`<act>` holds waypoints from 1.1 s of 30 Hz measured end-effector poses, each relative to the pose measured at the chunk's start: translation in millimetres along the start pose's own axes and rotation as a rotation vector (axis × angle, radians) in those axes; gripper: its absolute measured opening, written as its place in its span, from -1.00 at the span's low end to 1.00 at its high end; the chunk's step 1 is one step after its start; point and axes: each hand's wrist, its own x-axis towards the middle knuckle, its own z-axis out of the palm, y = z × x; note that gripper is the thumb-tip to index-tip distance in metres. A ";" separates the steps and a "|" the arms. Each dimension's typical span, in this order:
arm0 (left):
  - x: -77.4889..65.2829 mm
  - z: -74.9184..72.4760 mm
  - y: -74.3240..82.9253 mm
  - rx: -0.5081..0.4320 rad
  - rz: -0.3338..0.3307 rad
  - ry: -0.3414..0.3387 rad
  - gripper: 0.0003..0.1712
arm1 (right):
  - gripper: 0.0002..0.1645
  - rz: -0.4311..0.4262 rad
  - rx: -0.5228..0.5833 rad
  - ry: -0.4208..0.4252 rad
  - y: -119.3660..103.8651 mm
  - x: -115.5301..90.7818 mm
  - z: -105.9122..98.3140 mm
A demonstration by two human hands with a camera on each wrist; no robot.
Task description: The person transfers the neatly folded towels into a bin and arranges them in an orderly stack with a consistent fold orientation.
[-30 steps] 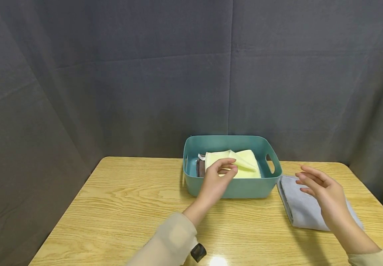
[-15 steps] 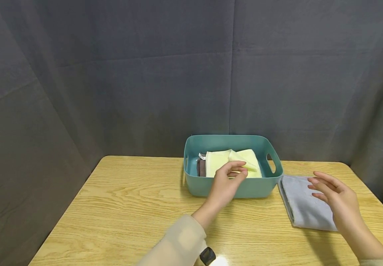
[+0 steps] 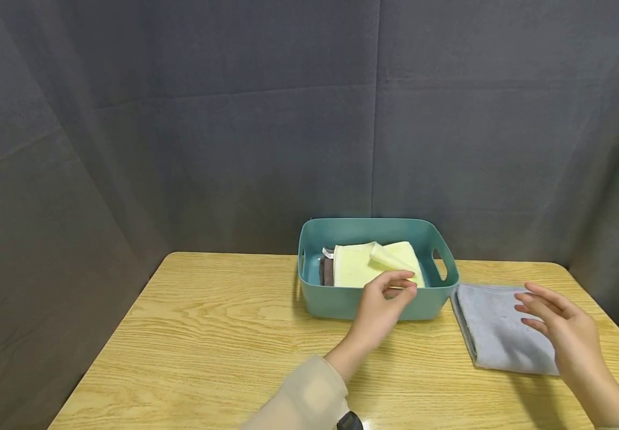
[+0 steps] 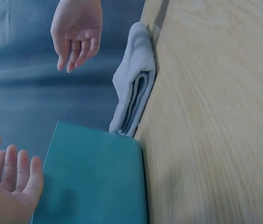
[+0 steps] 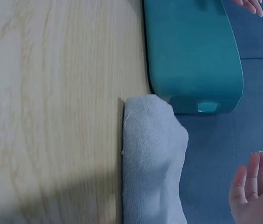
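My left hand (image 3: 387,301) hovers at the near wall of a teal plastic bin (image 3: 342,304), its fingers loosely bent and holding nothing. Inside the bin lies a folded yellow towel (image 3: 352,263) with one corner flipped over. A dark brown cloth (image 3: 328,272) with a white tag shows at the towel's left. Over a folded grey towel (image 3: 495,328), right of the bin, hangs my right hand (image 3: 570,334) with relaxed, parted fingers. In the left wrist view, the grey towel (image 4: 136,79) shows its stacked folds and sits apart from both hands.
The bin and the grey towel stand on a wood-grain table (image 3: 207,346). A dark grey curtain (image 3: 266,149) hangs behind it and along the sides. An oval handle hole (image 3: 439,264) opens in the bin's right wall.
Both hands have drifted right and slightly nearer, the left from over the yellow towel to the bin's front wall. The bin and towels stay put.
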 end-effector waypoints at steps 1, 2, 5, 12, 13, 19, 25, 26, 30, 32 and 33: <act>-0.6 1.3 -0.9 0.001 0.000 -0.003 -0.73 | -0.69 0.001 -0.004 0.003 0.4 -0.2 -1.6; -1.3 2.5 -1.8 0.002 0.000 -0.005 -0.74 | -0.69 0.002 -0.006 0.006 1.1 -0.5 -3.3; -2.9 6.3 -4.5 0.004 -0.004 -0.005 -0.75 | -0.68 -0.002 -0.016 0.007 3.6 -1.4 -8.6; -8.3 12.5 -7.4 0.004 -0.016 -0.011 -0.77 | -0.69 -0.024 -0.033 0.013 7.9 -1.8 -21.7; -9.3 13.4 -8.0 0.003 -0.018 -0.014 -0.77 | -0.69 -0.023 -0.030 0.016 8.5 -2.1 -23.6; -15.8 20.0 -15.4 -0.007 -0.037 -0.039 -0.74 | -0.67 -0.033 -0.020 0.023 11.5 -5.1 -32.3; -19.0 29.3 -23.6 -0.016 -0.071 -0.036 -0.77 | -0.68 -0.024 -0.061 0.043 13.1 -6.2 -36.4; -19.2 31.2 -25.4 -0.019 -0.079 -0.035 -0.77 | -0.68 -0.026 -0.066 0.044 13.5 -6.2 -37.2; -20.0 39.2 -33.3 -0.033 -0.108 -0.032 -0.79 | -0.67 -0.032 -0.109 0.058 16.1 -7.0 -42.3; -20.3 43.3 -37.4 -0.042 -0.115 -0.025 -0.80 | -0.67 -0.036 -0.132 0.069 17.0 -7.8 -45.3; -20.5 45.3 -39.4 -0.043 -0.119 -0.021 -0.81 | -0.68 -0.038 -0.143 0.077 17.1 -7.8 -46.8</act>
